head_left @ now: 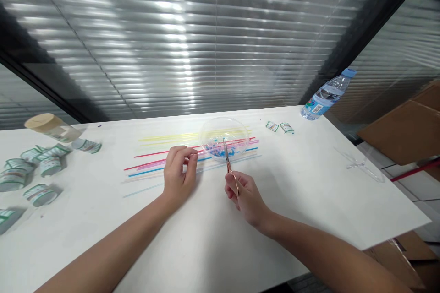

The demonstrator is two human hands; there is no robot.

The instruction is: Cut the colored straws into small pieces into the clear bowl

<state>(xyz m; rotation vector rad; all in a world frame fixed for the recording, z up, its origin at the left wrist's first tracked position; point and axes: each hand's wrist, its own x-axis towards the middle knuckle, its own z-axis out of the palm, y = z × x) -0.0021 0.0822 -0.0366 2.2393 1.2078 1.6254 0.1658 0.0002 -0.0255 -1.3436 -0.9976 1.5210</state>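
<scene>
My right hand (245, 194) is closed around the handles of rose-gold scissors (227, 160), whose blades point away from me over a clear round bowl (202, 132). Small blue and purple cut bits (220, 149) lie in the bowl. To its left, my left hand (180, 169) has thumb and forefinger pinched on a thin pink strip (201, 152) that reaches toward the bowl's rim. Long thin strips in several colours lie across the table around the bowl, among them yellow strips (165, 137) behind and a blue strip (146, 172) by my left wrist.
At the left stand a lidded clear container (51, 127) and several curled green-and-white label pieces (51, 165). Two small wrappers (286, 127) lie right of the bowl. A water bottle (326, 96) leans at the table's back right corner. A clear tangled plastic piece (359, 165) lies near the right edge.
</scene>
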